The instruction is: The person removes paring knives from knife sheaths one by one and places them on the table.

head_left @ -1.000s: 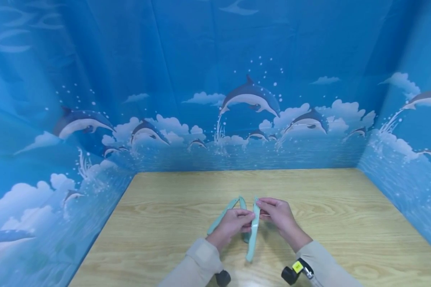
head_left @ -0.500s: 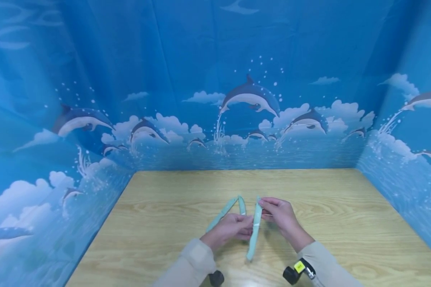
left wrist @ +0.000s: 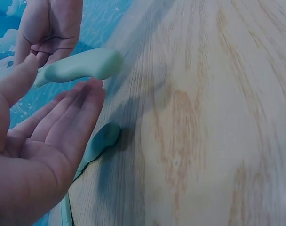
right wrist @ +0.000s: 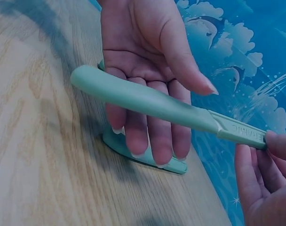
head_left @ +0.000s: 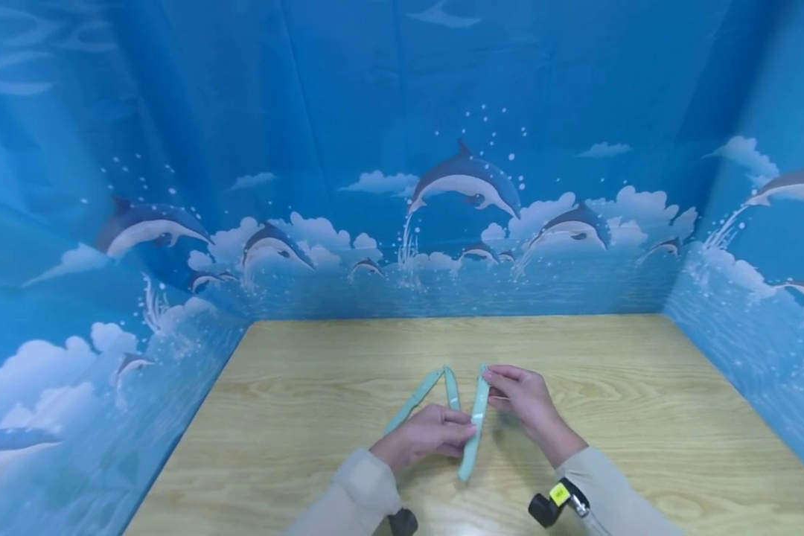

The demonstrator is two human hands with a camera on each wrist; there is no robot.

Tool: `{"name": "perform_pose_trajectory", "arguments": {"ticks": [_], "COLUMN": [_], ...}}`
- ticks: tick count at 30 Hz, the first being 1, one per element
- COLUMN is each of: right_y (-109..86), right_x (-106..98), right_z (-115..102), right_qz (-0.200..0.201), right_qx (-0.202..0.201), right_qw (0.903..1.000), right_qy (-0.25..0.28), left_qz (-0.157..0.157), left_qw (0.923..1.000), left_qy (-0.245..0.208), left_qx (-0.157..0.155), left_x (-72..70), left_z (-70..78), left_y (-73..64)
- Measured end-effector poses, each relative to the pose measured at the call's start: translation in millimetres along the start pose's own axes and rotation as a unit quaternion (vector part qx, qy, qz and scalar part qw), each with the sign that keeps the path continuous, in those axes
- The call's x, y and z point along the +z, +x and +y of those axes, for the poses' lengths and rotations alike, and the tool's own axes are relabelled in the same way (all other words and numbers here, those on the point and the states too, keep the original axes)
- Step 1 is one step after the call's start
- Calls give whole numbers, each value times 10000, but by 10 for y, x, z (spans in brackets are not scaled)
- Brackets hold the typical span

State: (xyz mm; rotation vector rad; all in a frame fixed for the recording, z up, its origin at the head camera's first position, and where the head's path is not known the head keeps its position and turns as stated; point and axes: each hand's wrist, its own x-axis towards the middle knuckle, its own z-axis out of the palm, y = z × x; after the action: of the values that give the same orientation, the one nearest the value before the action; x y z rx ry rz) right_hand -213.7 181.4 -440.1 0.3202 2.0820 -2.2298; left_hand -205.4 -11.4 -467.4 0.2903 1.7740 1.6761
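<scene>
A slim mint-green knife (head_left: 480,406) with its blade section covered is held above the table, lengthwise to the person. Raised lettering shows near its far end in the right wrist view. The thumb and fingers of my right hand (head_left: 525,394) pinch that far end. My left hand (head_left: 429,432) is at the handle (right wrist: 152,101), its fingers extended behind or beneath it and the thumb apart; whether they touch it, I cannot tell. Two more mint-green pieces, a left one (head_left: 413,402) and a right one (head_left: 451,387), lie beyond the left hand in an upside-down V, partly hidden.
The wood-grain table (head_left: 610,387) is bounded at the back and sides by a blue dolphin-print backdrop (head_left: 348,283). A black wrist device (head_left: 545,511) with a yellow tag sits at the right cuff, and another black device (head_left: 403,522) at the left.
My left hand has drawn back from the middle of the knife, then moved slightly down toward the handle. More of the right-hand piece shows. My right hand keeps its pinch, hardly moving.
</scene>
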Motion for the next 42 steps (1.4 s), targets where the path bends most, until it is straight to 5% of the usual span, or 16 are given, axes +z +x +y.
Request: {"name": "perform_pose_trajectory", "arguments": {"ticks": [15, 42], "right_y": [13, 51], "right_x": [22, 80], "right_z": [14, 24], "right_qz": [-91, -146], "right_qx": [-62, -230], "right_qw": [9999, 9988], "right_qy": [-45, -399], "left_qz": [386, 357], "left_qw": [9991, 9993], "left_qy": [-116, -133], "left_qx": [-149, -30], "left_x": [42, 88], "left_z": [-20, -28], "left_y": [-43, -52]}}
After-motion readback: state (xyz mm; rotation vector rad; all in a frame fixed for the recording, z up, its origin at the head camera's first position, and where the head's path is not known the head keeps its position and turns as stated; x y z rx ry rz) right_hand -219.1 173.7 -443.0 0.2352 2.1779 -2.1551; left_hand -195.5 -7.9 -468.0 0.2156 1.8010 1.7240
